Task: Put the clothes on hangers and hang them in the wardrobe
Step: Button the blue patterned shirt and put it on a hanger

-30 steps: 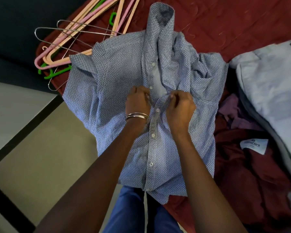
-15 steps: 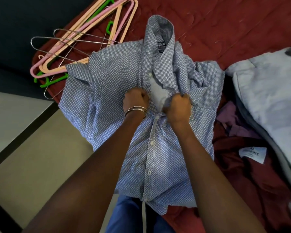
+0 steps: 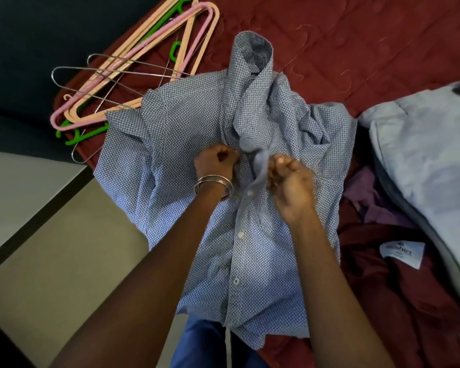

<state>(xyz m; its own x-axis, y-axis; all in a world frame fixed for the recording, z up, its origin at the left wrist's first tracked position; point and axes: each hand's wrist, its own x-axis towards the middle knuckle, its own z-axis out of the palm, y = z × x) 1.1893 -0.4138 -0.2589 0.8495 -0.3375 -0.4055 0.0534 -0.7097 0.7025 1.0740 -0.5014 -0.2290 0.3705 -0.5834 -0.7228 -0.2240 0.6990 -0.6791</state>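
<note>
A blue-and-white patterned button shirt [image 3: 186,144] lies front up on the maroon bedspread [image 3: 343,43], collar pointing away from me, its hem hanging over the bed's near edge. My left hand [image 3: 215,162], with metal bangles at the wrist, pinches the left side of the button placket at chest height. Opposite it, my right hand [image 3: 288,179] pinches the right placket edge; it is blurred. The placket is parted between them, and the lower buttons stay fastened. A heap of hangers [image 3: 133,75], pink, peach, green and wire, lies at the bed's far left corner, partly under the shirt's sleeve.
To the right lie a light grey garment [image 3: 430,160], a purple cloth [image 3: 369,197] and a maroon garment with a white label [image 3: 401,253]. Beige floor [image 3: 51,248] with dark strips is to the left. My blue trousers [image 3: 197,343] show below the hem.
Both hands have moved up the placket toward the collar. The cloth between them has been pulled apart and lifted, and the right hand has turned outward.
</note>
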